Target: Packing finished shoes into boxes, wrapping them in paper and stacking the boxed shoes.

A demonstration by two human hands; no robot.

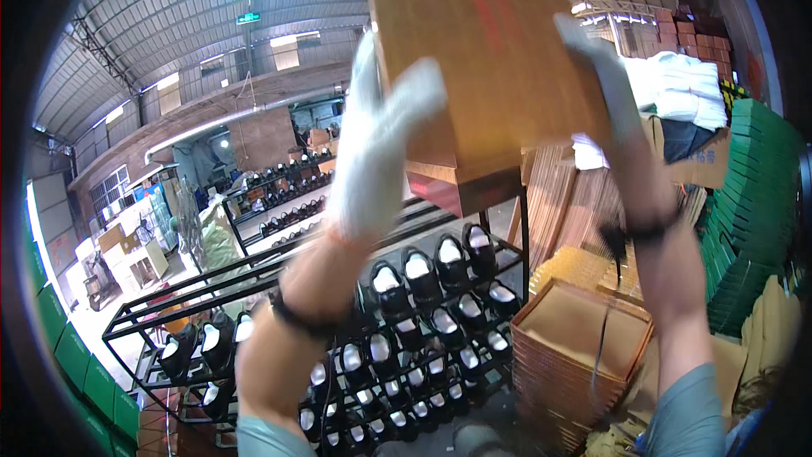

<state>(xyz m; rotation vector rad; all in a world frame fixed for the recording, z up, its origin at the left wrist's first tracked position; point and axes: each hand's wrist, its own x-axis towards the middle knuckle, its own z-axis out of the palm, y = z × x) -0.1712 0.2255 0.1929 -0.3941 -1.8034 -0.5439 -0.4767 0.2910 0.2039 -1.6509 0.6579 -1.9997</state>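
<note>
A brown cardboard box (499,59) with faint red marking is raised high in front of me, its top cut off by the picture's edge. My left hand (381,135), in a white glove, presses its left side with the thumb across the near face. On the opposite side my gloved right hand (605,76) grips the box, its fingers partly blurred. Below the box, a reddish-brown carton (437,193) shows at the top of a black metal rack (144,315). Several black shoes (417,269) with white insides stand in rows on the rack's shelves.
To the lower right rises a stack of open brown box trays (584,322). Green boxes are piled at the right (736,211) and left (74,364). Flattened cardboard (575,203) and white bundles (685,89) lie behind. More shoe racks (292,186) stand farther back.
</note>
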